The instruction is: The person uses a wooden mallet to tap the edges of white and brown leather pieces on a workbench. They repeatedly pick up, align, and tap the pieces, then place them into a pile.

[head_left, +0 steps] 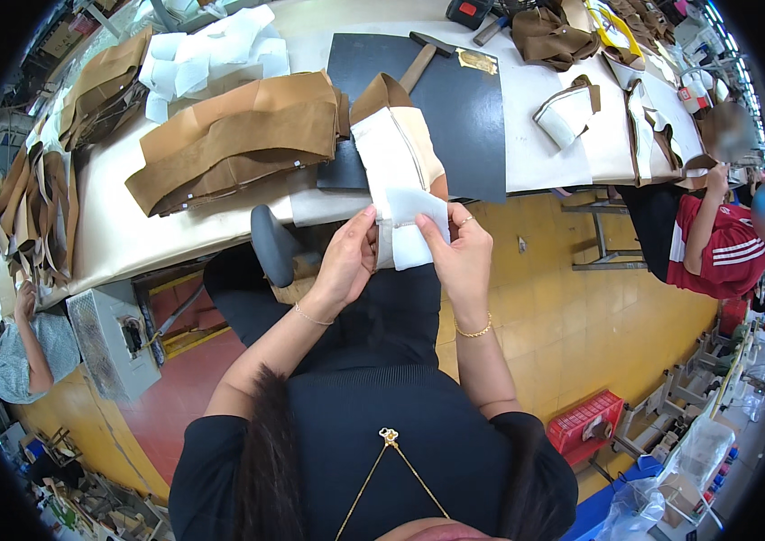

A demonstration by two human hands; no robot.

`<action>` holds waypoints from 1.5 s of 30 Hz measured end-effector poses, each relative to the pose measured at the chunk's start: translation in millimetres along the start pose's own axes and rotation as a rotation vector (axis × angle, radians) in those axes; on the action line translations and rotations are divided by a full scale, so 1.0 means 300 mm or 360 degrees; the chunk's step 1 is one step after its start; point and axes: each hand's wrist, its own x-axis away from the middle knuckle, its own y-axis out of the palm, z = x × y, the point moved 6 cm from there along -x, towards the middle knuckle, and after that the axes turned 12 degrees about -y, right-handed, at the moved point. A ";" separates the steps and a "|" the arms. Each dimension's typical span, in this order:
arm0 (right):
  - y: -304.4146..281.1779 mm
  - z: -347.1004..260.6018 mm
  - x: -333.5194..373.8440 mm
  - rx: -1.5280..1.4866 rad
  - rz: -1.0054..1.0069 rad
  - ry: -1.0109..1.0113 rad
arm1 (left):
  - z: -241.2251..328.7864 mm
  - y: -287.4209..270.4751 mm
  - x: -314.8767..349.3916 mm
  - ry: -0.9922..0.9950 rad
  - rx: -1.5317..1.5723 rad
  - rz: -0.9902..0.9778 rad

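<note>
Between my hands hangs a long brown leather piece with a white backing (391,153), a dark line running down its length. Its far end rests over a dark board on the table. My left hand (351,257) grips the near end at its left edge, fingers closed. With thumb on top, my right hand (464,252) pinches a white flap (417,216) at that same end. To the left of this piece lies a stack of brown leather pieces (247,149), partly overlapping the board.
On the dark board (464,126) lies a hammer (420,65). White sheets (216,54) and more brown pieces (554,36) sit along the table. A grey rounded post (271,248) stands at the table's near edge. One person sits at right (716,234), another at left (35,352).
</note>
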 end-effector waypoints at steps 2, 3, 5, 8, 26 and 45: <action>0.002 -0.008 0.009 0.0131 -0.0003 -0.0044 | -0.019 -0.002 0.002 -0.0007 0.0015 0.0027; 0.003 -0.012 0.012 0.0195 -0.0003 -0.0067 | -0.031 -0.007 -0.001 -0.0007 -0.0009 0.0047; 0.005 -0.019 0.018 0.0267 0.0008 -0.0102 | -0.049 -0.023 -0.005 -0.0016 -0.0065 0.0038; 0.012 -0.024 0.028 0.0361 0.0015 -0.0149 | -0.072 -0.065 -0.022 -0.0026 -0.0170 0.0034; 0.026 -0.014 0.042 0.0565 0.0024 -0.0334 | -0.072 -0.046 -0.033 0.0148 -0.0496 0.0075; 0.046 -0.032 0.049 0.0494 -0.0005 -0.0429 | -0.078 -0.109 -0.064 0.0296 -0.0613 0.0177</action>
